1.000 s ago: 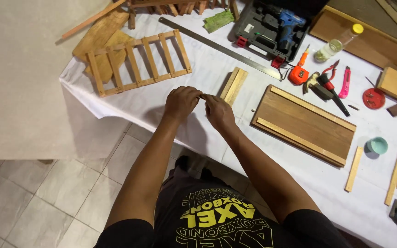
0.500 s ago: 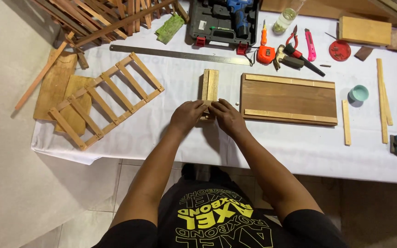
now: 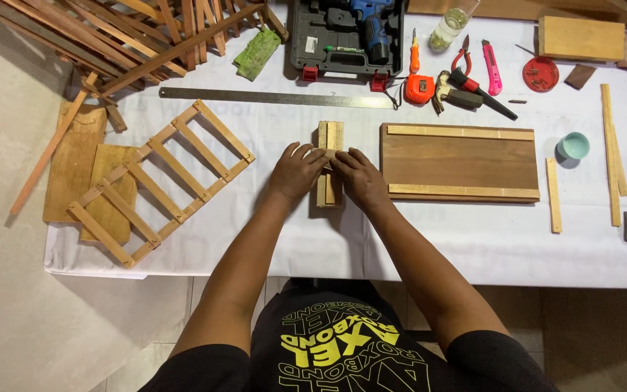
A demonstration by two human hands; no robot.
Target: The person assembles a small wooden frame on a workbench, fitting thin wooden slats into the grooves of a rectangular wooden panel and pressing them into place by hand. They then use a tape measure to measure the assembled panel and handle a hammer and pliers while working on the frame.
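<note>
Both hands down on a small stack of short wooden blocks (image 3: 329, 138) at the middle of the white-covered table (image 3: 473, 239). Left hand (image 3: 295, 173) cupped against the stack's left side, fingers curled over its top; right hand (image 3: 359, 178) pressed on the right side, fingertips meeting the left hand's over the wood. Grip closed on the blocks from both sides, the lower end of the stack showing just below the knuckles. Just right of the right hand, a rectangular wooden panel (image 3: 459, 161) with pale strips along its long edges, lying flat. To the left, well apart, a ladder-like slatted frame (image 3: 161, 181) set at a slant, partly over flat boards. Beyond the blocks, a long steel ruler (image 3: 277, 97) lying crosswise, then an open drill case (image 3: 346, 36), an orange tape measure (image 3: 419, 89), pliers (image 3: 462, 62), a pink utility knife (image 3: 491, 67). Far right, a small teal cup (image 3: 573, 145) beside thin wooden strips (image 3: 609, 152).
</note>
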